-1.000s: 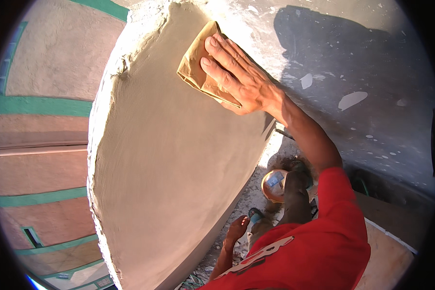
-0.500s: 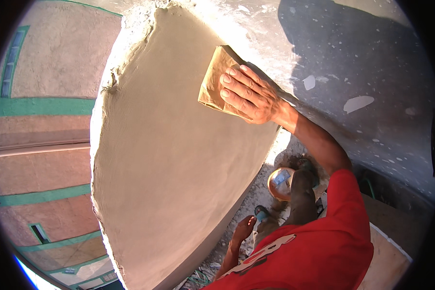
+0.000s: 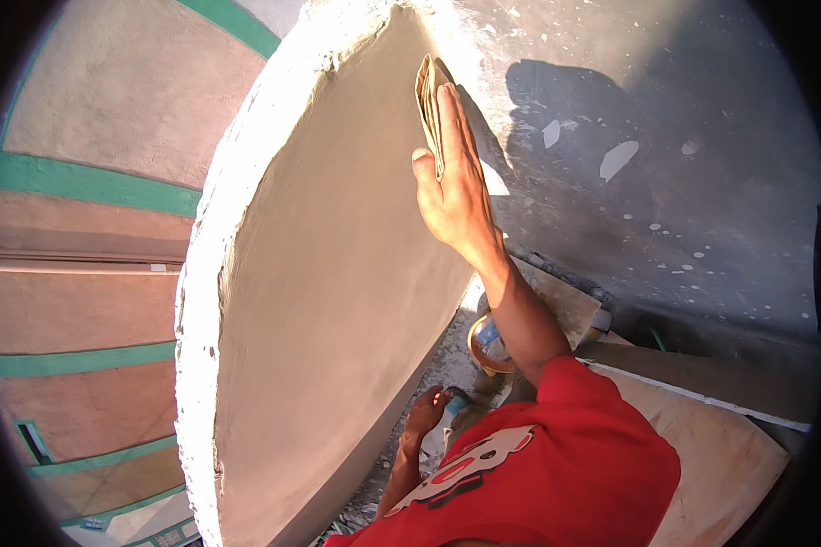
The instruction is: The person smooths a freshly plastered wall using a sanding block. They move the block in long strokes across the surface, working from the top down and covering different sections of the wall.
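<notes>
My right hand (image 3: 456, 187) reaches up to the far end of a smooth, grey plastered surface (image 3: 337, 255). Under its outstretched fingers is a folded pad of brown paper (image 3: 431, 114), turned so that its layered edge shows. The thumb sticks out to the left, near the pad's lower end. Down by my body, my left hand (image 3: 424, 410) hangs with its fingers curled; whether anything is inside them is hidden.
The plastered surface has a rough, sunlit edge (image 3: 201, 365) on its left. A grey wall (image 3: 684, 182) with white splashes stands at right. Below are a round bucket (image 3: 477, 351) and boards (image 3: 721, 438). A pinkish building with green bands (image 3: 82, 314) lies left.
My right hand has moved farther up the surface, and the paper pad has turned from its broad face to its edge. My view has shifted, and the bucket is now partly behind my arm.
</notes>
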The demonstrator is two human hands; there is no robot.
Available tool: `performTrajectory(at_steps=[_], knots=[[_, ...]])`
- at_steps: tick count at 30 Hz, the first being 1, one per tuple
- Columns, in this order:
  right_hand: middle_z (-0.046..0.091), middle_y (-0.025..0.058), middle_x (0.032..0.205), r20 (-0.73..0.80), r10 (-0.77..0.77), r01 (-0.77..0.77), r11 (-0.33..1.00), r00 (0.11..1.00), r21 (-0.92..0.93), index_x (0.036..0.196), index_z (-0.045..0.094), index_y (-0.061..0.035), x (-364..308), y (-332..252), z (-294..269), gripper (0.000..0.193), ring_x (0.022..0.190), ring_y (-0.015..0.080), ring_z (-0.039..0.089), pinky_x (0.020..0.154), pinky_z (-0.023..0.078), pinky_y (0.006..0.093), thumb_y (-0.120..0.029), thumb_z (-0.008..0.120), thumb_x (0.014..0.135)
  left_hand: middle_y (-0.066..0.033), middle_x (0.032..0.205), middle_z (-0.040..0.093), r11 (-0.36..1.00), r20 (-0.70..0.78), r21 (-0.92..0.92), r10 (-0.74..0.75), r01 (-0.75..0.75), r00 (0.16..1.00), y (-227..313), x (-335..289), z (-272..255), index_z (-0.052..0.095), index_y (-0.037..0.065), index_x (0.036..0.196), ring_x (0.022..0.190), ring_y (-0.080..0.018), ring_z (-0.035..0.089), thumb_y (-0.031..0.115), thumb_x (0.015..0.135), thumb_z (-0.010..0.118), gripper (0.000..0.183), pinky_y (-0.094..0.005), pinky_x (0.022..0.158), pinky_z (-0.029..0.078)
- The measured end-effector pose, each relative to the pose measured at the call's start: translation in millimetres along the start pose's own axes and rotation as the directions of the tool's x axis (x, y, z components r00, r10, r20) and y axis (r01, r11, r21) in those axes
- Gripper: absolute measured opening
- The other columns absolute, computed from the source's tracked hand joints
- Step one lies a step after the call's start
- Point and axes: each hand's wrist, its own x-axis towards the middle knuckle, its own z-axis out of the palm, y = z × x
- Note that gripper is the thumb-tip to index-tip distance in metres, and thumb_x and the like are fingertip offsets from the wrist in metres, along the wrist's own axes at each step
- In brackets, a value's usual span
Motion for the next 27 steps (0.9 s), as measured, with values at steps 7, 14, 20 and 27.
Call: performTrajectory(at_steps=[7,14,20,27], knots=[[0.023,0.0307,0.165,-0.005,0.149,-0.149,0.984,0.989,-0.101,0.159,0.023,0.0052,15,-6,19,0.073,0.153,0.0422,0.027,0.125,0.027,0.0454,-0.003,0.048,0.091,-0.0209,0.122,0.072,1.0,0.006,0.001,-0.004,0.004,1.0,-68,-26,-3,0.065,0.006,0.133,0.116,-0.0334,0.07,0.044,0.1,0.062,0.05,-0.0424,0.098,0.054],[0.03,0.0312,0.162,0.139,0.302,-0.297,0.953,0.943,-0.056,0.158,0.024,0.0066,-2,1,5,0.069,0.152,0.0428,0.029,0.124,0.027,0.0442,-0.007,0.047,0.095,-0.0216,0.122,0.071,0.999,0.076,-0.033,-0.011,0.013,0.997,-93,-41,-4,0.066,0.007,0.132,0.116,-0.0365,0.069,0.044,0.099,0.062,0.05,-0.0445,0.098,0.053],[0.039,0.03,0.158,0.151,0.596,-0.577,0.803,0.789,-0.151,0.158,0.03,0.0023,-52,23,17,0.067,0.147,0.0434,0.038,0.119,0.033,0.045,-0.009,0.048,0.094,-0.0216,0.119,0.072,0.997,0.04,-0.05,0.053,-0.051,0.998,-103,-36,-5,0.066,0.007,0.13,0.114,-0.0385,0.068,0.044,0.099,0.062,0.048,-0.0456,0.096,0.054],[0.049,0.0252,0.149,0.133,0.614,-0.622,0.783,0.778,0.026,0.159,0.03,-0.0005,-39,11,14,0.069,0.13,0.0379,0.056,0.108,0.044,0.0401,-0.01,0.046,0.092,-0.0251,0.12,0.07,0.991,-0.015,-0.073,0.108,-0.109,0.994,-116,-30,-7,0.067,0.004,0.128,0.113,-0.0413,0.067,0.04,0.098,0.062,0.047,-0.0466,0.095,0.054]])
